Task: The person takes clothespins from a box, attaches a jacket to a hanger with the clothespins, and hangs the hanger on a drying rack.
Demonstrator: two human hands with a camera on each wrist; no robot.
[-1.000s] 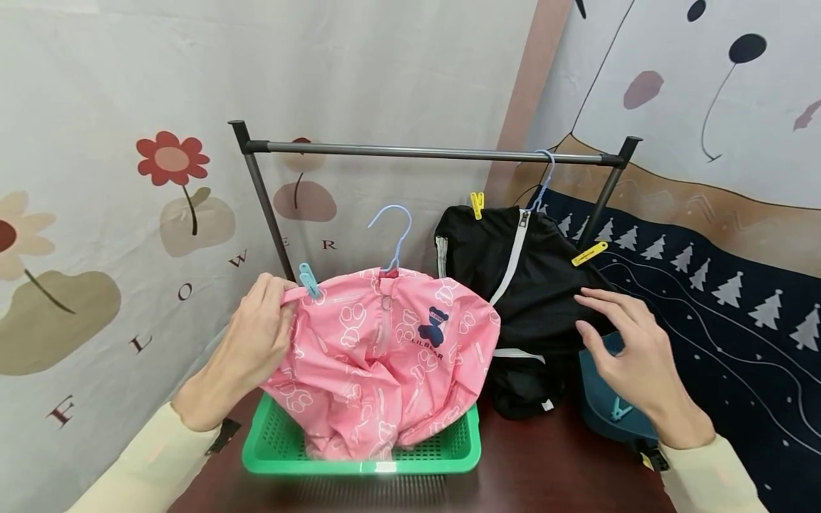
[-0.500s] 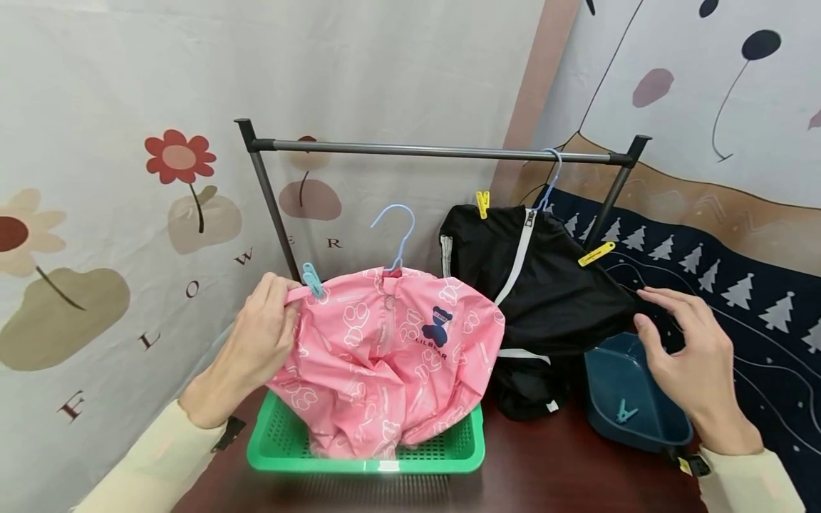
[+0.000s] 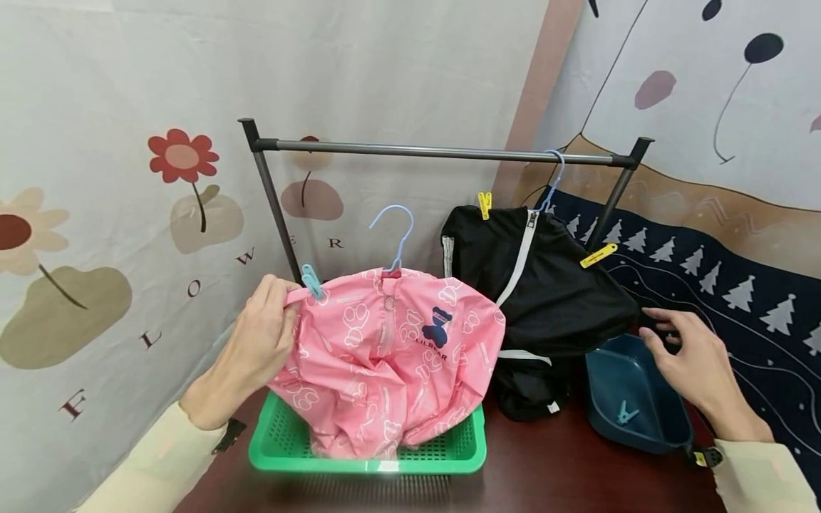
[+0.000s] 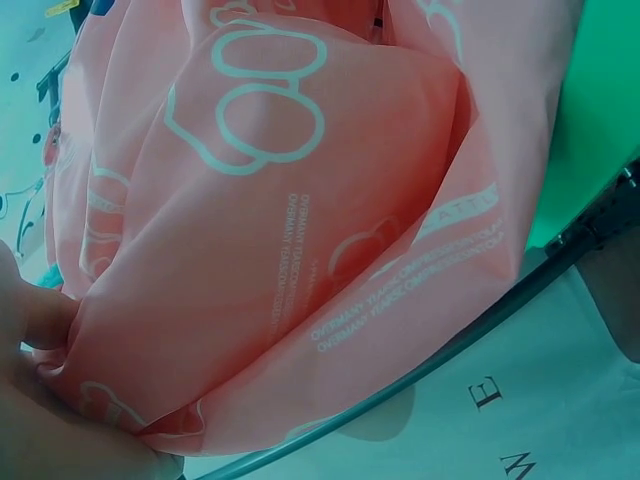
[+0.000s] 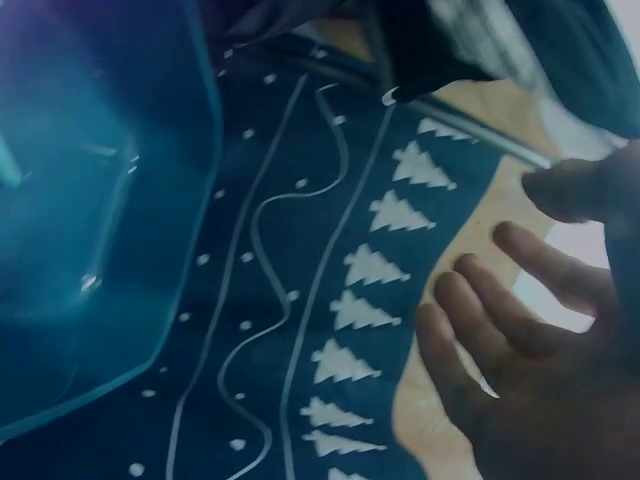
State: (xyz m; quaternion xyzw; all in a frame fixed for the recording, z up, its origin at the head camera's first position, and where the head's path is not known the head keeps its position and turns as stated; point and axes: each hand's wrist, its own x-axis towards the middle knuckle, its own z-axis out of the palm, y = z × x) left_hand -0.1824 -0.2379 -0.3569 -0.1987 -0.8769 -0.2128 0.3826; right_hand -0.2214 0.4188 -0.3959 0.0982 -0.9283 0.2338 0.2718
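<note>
A pink jacket with white outlines and a navy bear hangs over the green basket, a blue hanger rising from its collar. My left hand pinches its left shoulder, beside a light blue clothespin fixed there. Behind, a black jacket with a white zip strip hangs from the rack, carrying two yellow clothespins. My right hand is held above the blue basin, fingers loosely bent and holding nothing. One light blue clothespin lies in the basin.
The green basket stands on a dark red-brown table. A grey metal rack spans behind the clothes. Printed curtains close off the back and right side.
My right hand has moved right, away from the black jacket, and then slightly down above the basin. The left hand keeps its pinch on the pink jacket. The view has shifted slightly.
</note>
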